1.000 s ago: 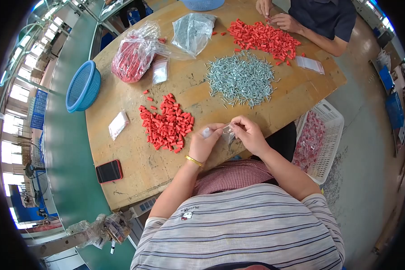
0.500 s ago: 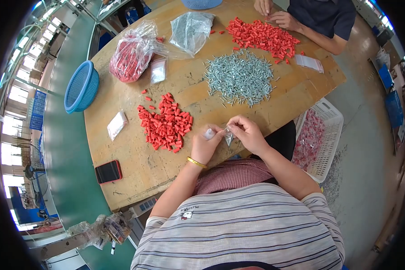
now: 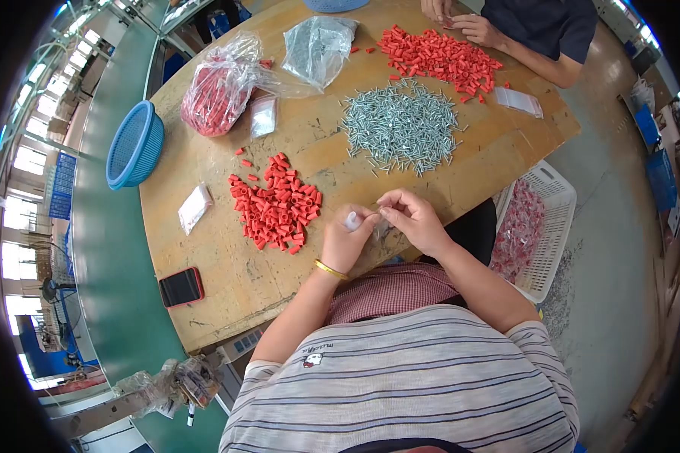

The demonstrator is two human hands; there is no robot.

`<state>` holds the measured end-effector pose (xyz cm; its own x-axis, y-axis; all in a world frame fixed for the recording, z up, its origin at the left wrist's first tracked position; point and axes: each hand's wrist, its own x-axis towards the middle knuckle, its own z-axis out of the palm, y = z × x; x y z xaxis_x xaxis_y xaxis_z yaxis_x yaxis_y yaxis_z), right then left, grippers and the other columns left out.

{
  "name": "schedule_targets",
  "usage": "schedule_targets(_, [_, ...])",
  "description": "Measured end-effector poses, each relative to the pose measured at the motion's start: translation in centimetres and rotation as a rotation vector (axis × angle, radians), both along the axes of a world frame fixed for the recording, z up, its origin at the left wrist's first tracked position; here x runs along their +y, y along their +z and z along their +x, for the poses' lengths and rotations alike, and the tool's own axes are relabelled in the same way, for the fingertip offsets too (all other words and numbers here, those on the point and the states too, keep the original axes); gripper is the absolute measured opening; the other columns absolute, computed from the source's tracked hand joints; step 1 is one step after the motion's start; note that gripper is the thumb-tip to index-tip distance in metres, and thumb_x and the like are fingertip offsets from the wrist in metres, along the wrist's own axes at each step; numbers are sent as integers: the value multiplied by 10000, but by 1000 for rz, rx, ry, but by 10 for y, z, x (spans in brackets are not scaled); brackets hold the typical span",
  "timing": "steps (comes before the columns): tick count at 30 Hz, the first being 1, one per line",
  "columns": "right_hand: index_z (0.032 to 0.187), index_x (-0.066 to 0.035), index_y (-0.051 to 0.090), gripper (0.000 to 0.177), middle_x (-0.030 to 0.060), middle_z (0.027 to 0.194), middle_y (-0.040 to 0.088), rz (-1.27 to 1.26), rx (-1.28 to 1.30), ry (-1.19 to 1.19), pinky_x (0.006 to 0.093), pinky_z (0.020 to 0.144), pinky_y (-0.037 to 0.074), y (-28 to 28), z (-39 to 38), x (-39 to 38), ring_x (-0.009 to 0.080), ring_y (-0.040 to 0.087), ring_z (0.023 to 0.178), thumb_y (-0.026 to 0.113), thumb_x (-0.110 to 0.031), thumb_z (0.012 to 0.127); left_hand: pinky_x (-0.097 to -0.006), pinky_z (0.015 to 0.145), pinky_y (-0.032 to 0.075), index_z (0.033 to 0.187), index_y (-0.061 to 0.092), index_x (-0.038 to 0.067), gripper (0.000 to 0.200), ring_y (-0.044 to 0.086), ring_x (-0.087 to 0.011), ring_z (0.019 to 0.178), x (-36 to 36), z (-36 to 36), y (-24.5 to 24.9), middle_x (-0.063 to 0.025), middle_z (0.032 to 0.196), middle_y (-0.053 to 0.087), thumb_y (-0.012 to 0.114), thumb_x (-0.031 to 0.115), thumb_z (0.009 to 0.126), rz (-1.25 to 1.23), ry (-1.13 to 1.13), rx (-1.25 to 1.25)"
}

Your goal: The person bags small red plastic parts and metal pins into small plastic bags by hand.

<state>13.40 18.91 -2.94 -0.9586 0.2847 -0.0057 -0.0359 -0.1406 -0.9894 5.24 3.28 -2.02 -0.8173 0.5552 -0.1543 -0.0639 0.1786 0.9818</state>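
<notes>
Both my hands meet at the near edge of the wooden table (image 3: 227, 264). My left hand (image 3: 345, 240), with a gold bangle on its wrist, and my right hand (image 3: 413, 219) pinch a small clear plastic bag (image 3: 378, 227) between them. A pile of red plastic caps (image 3: 276, 205) lies just left of my left hand. Beyond my hands spreads a heap of silver screws (image 3: 400, 124).
A co-worker's hands (image 3: 476, 30) work at a second red pile (image 3: 442, 57) across the table. Bags of red parts (image 3: 217, 90) and screws (image 3: 317, 45), small packets (image 3: 194, 208), a phone (image 3: 181, 288), a blue basket (image 3: 132, 145) and a white basket (image 3: 540, 226) surround me.
My hands have stayed together on the small bag, shifting slightly and turning it; the view has drifted a little downward.
</notes>
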Motion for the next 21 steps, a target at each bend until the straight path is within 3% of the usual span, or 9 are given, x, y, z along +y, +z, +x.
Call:
schedule_targets(5, [1126,-28,611,182,-4,976,621,29,-2,41,221,738,479,-3,0,5,55,575,846,607,-108,963,-217,663,459,899,659,10,118,527,-34,724,1,3,16,25,765,623,698,122,900,-198,7,144])
schedule_targets(8, [1128,-20,612,190,12,1003,633,-16,-9,31,238,797,492,-7,0,5,70,596,906,607,-123,969,-213,676,463,925,674,1,138,531,-36,742,1,0,-1,31,787,627,694,136,907,-30,8,78])
schedule_targets(12, [1133,-20,606,187,13,1014,619,-87,45,-20,237,824,482,-15,-1,3,69,583,932,605,-104,966,-208,671,460,921,679,-4,128,532,-37,743,0,-7,-2,42,808,629,690,123,908,3,-76,12])
schedule_targets(16, [1113,-20,598,162,21,1047,596,-95,103,-119,236,865,464,-15,-3,-3,67,559,975,602,-83,963,-263,637,482,885,669,-11,154,571,-80,696,0,-6,-11,-39,767,674,731,126,853,-92,3,52])
schedule_targets(19, [1056,-13,604,136,46,1070,580,-129,240,-175,258,900,450,-21,-6,-6,97,552,1016,630,-78,939,-206,631,446,829,641,17,131,514,-34,694,-1,-1,-8,39,785,615,733,99,871,-87,24,108])
schedule_targets(21, [995,-11,611,117,71,1070,580,87,252,-180,289,911,449,-23,-6,-4,143,561,1029,647,-97,923,-224,623,446,798,625,20,156,520,-56,678,0,-1,-8,19,759,614,753,97,848,-62,48,162])
